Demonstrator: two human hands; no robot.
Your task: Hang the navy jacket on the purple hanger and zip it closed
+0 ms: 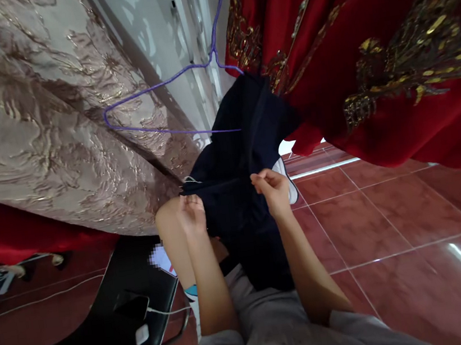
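A dark navy garment (229,161) lies across my lap, its top part hanging from a purple wire hanger (159,84). The hanger's left arm is bare. At the garment's left edge, my left hand (192,214) has its fingers curled in on the cloth. Further right, my right hand (274,189) pinches a fold of the garment between thumb and fingers. Between the two hands the cloth runs in a roughly straight fold. A thin pale thread or cord (191,180) shows just above my left hand. The garment's lower part falls into shadow between my knees.
Beige embossed fabric (49,122) hangs at the left, red cloth with gold sequins (347,61) at the right. A black bench (85,327) on the left bears a phone (133,308) on a white cable and a small white case (142,335). Red tiles (389,214) cover the floor.
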